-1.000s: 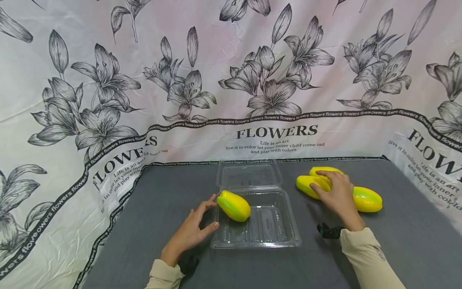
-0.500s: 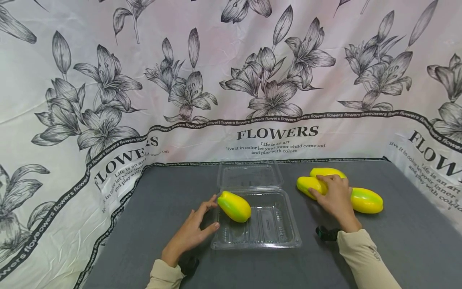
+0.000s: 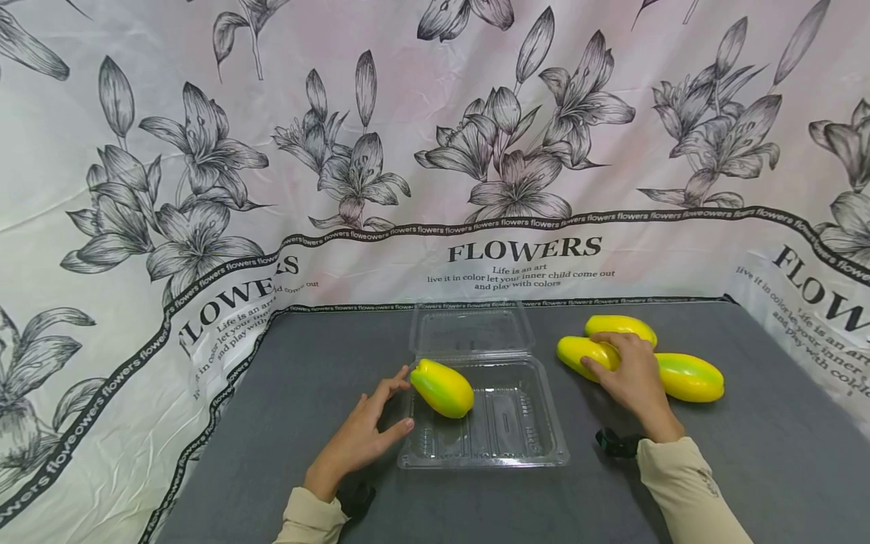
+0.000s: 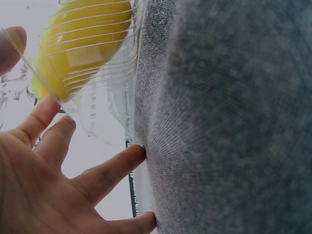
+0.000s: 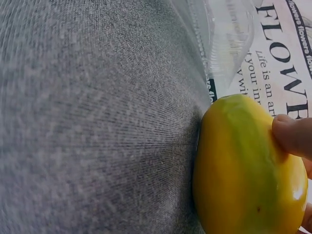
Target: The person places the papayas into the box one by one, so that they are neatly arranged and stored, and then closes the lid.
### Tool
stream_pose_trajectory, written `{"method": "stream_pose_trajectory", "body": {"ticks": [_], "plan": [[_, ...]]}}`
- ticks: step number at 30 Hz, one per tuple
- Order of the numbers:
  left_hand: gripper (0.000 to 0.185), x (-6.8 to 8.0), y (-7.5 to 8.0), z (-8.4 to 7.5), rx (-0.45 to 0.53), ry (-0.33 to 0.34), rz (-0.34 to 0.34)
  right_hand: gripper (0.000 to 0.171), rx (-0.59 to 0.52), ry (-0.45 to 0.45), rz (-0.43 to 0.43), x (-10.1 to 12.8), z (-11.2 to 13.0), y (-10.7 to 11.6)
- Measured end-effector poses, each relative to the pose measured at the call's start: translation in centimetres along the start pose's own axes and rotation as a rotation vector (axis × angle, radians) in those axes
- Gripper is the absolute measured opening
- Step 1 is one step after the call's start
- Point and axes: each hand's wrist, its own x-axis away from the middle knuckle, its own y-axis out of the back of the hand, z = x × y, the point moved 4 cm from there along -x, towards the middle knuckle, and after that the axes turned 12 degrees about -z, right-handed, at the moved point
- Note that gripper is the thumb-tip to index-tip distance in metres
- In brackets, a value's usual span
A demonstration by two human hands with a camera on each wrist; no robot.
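On the grey table [image 3: 476, 502]: clear box [image 3: 510, 419], lid [image 3: 470, 330] open.
Left hand [image 3: 360, 440]: fingers spread at the box's left edge.
Right hand [image 3: 633, 376]: pinching a yellow fruit [image 3: 575, 352] right of it.
Other fruits [image 3: 444, 389]: one in the box, two farther right.

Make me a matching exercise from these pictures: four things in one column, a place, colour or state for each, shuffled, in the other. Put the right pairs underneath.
Column one:
1. Left hand
2. Tabletop
3. Clear container
4. Right hand

Column two:
A. lid open, one fruit inside
B. gripping another fruit outside the container
C. beside the container, gripping no fruit
D. dark gray

Right pairs: 1-C, 2-D, 3-A, 4-B
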Motion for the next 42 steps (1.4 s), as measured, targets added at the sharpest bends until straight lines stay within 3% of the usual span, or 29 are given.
{"method": "stream_pose_trajectory", "body": {"ticks": [15,32,42], "plan": [[0.053,-0.01,0.04,-0.09,0.002,-0.001,0.0,0.056,0.041,-0.043,0.085,0.34,-0.24,-0.02],[0.053,-0.02,0.01,0.02,-0.002,0.0,-0.004,0.06,-0.025,-0.013,0.169,0.35,-0.23,-0.29],[0.054,-0.01,0.05,-0.01,-0.001,-0.005,0.004,0.066,-0.004,-0.035,0.224,0.32,-0.27,-0.43]]}}
